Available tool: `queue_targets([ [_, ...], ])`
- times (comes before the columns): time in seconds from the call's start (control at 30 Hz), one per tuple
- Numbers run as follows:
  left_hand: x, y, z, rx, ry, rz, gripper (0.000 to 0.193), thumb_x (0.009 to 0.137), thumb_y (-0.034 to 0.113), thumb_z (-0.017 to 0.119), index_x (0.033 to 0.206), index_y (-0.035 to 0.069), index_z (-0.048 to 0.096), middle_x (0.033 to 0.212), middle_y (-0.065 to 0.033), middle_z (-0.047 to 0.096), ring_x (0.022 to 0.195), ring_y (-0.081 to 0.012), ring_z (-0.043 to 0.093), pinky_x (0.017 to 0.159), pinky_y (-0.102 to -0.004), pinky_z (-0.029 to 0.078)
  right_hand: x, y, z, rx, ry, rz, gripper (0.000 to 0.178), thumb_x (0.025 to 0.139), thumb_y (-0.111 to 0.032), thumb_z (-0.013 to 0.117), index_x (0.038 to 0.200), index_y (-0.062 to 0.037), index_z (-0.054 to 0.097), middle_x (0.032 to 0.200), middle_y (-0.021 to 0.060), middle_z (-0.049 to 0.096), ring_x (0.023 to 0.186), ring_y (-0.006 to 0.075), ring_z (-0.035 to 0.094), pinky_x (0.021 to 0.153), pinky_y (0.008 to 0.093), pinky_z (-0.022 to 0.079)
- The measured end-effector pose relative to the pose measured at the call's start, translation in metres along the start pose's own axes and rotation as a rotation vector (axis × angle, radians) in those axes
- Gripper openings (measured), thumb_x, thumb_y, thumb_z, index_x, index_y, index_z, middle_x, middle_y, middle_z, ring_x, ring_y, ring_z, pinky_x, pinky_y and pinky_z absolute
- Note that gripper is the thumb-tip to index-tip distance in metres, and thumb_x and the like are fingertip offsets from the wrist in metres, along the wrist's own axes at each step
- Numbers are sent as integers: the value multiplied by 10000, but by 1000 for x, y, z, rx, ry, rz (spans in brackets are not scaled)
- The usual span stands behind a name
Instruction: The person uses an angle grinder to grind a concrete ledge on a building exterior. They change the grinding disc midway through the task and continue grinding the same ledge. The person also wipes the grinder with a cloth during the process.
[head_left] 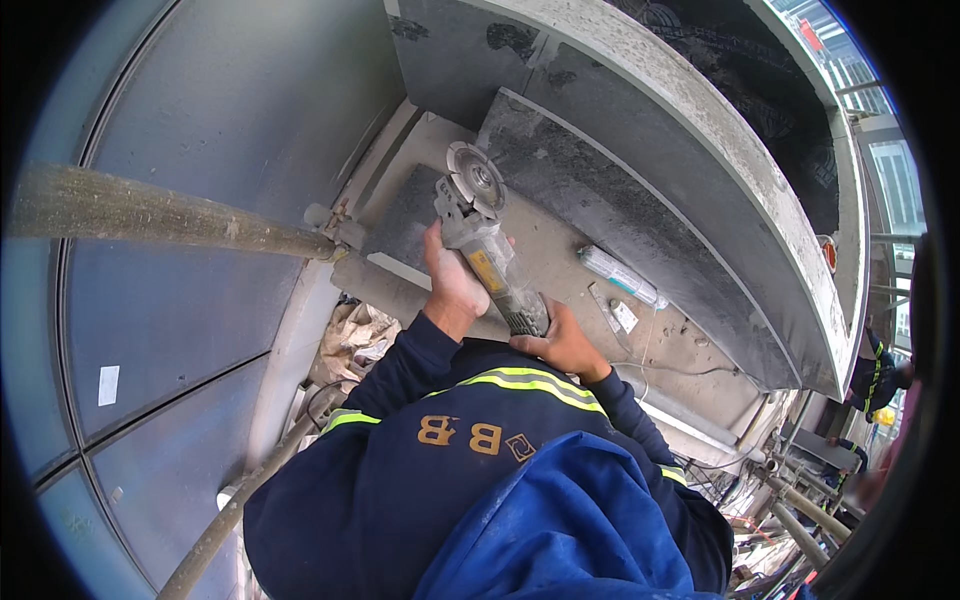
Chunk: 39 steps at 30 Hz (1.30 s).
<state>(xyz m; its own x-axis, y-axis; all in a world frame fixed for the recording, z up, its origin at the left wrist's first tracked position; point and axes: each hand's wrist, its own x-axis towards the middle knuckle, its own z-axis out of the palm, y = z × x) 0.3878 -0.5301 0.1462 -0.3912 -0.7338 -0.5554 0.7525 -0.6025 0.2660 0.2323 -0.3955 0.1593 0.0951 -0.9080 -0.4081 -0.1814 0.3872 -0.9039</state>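
Note:
An angle grinder (505,275) with a toothed cutting disc (477,177) is held in front of my body, its disc end pointing away from me. My left hand (453,277) is closed round the front of its body, just below the disc. The rear end rests in my right hand (568,342), with the thumb laid across the casing. Grey dust covers the tool, and a yellow label shows on its side. Whether the disc is turning, I cannot tell.
Dark grey stone slabs (640,215) stand along the right of a dusty ledge. A sealant tube (622,276) lies there beside a flat metal strip (608,315). Scaffold poles (170,210) cross at left, near blue-grey panels (190,330). Other people (872,378) are far right.

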Motion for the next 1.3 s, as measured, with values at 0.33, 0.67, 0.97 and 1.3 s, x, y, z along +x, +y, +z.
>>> queue_targets([
  [0.33,29,-34,-44,16,-90,-156,838,963,809,378,1348,87,558,1139,-115,646,1111,-262,620,1047,-451,472,17,4,-7,295,-58,135,504,846,-70,772,1279,78,560,1050,115,693,855,161,697,755,296,579],
  [0.67,18,-81,-69,465,-64,-430,491,862,248,859,1209,22,596,1079,-74,666,982,-204,680,851,-384,565,19,41,-1,25,158,126,480,781,-146,778,1145,101,586,881,115,693,767,176,672,700,345,551],
  [0.97,47,-48,-82,444,-90,-133,361,901,296,767,1155,49,697,1051,-48,707,950,-157,688,839,-322,556,84,36,12,-189,176,-132,641,730,-188,757,1258,116,559,1034,302,707,975,390,720,873,440,544],
  [1.3,58,-43,-148,277,8,-160,343,933,335,717,1173,91,685,1059,-33,719,964,-177,700,879,-336,557,108,44,35,-346,19,-85,722,695,-210,751,1269,176,541,1073,391,675,1065,501,681,917,474,542],
])
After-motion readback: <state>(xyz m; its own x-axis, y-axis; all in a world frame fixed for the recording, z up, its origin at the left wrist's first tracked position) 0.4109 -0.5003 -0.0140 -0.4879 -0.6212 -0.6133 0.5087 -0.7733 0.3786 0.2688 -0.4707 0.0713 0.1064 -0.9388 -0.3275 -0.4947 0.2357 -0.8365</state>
